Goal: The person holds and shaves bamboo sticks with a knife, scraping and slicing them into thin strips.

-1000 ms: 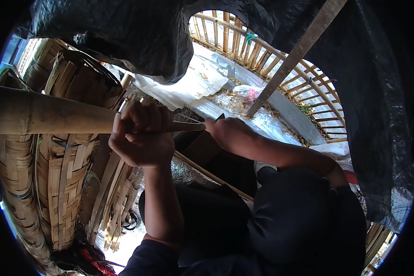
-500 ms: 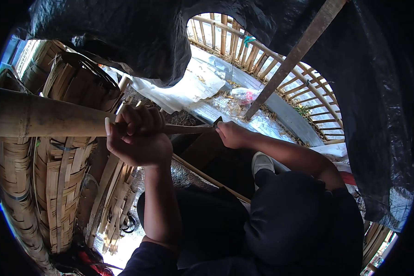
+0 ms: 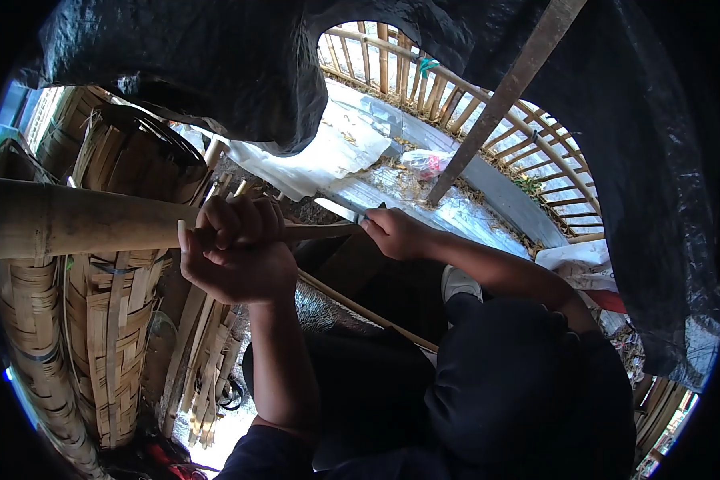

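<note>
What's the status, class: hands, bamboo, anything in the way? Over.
Left hand closed on bamboo strip. Right hand gripping knife. Strip stretches between hands. Slanting bar beyond right hand, nothing seen blocking.

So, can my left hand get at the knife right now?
Probably not straight away: your left hand looks closed around the bamboo strip, though nothing seems to block the way to the knife in your right hand.

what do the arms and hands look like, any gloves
The left hand and right hand are bare, with no gloves or wristbands visible. A dark sleeve ends near the left elbow; where the right one ends is hard to make out.
</note>
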Available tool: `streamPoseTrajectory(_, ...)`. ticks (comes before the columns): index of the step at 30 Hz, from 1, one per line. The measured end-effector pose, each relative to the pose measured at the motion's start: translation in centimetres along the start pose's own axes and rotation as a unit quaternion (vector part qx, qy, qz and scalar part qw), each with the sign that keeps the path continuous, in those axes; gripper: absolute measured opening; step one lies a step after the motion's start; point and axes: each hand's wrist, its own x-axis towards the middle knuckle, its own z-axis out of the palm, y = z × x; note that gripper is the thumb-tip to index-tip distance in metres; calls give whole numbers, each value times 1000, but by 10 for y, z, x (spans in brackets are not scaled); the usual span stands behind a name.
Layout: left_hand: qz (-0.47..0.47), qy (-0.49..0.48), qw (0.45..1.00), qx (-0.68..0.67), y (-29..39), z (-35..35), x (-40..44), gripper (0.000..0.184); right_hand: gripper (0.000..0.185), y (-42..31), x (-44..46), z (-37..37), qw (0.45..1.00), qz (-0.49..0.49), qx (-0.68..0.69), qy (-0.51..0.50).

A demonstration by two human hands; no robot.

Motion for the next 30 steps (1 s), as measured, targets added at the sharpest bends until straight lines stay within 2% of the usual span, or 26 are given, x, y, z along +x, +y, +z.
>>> streamPoseTrajectory(3,-6,17,1000,-23,0,-2,2,39,27,9,4,14,998,-37,34,48)
streamPoseTrajectory(5,6,46,999,10,3,-1,5,39,26,19,9,15,994,-66,31,86)
streamPoseTrajectory(7,3,53,999,3,4,-12,7,38,23,-5,8,4,995,-44,-82,34)
streamPoseTrajectory(10,3,66,998,-2,5,-20,8,38,23,-10,6,7,997,-65,-29,37)
streamPoseTrajectory(12,10,73,997,-6,4,-20,8,38,21,36,10,26,997,-30,-69,27)
streamPoseTrajectory(14,3,47,999,-2,4,-16,7,38,20,48,6,27,993,5,-113,19)
streamPoseTrajectory(19,0,21,1000,4,2,-4,6,38,24,-9,-14,4,1000,-18,11,22)
streamPoseTrajectory(20,2,20,1000,-6,1,-3,7,37,24,4,-13,12,1000,-17,7,20)
streamPoseTrajectory(22,2,31,999,-7,2,-6,7,37,22,34,-7,29,995,-13,-35,95)
streamPoseTrajectory(26,9,40,999,10,3,-9,5,37,20,27,-5,27,996,-22,-44,79)
streamPoseTrajectory(28,1,36,999,9,4,-13,7,37,20,-2,-8,14,996,-66,34,42)
streamPoseTrajectory(30,-1,33,999,-2,5,-17,8,37,20,15,-3,25,997,-58,36,45)
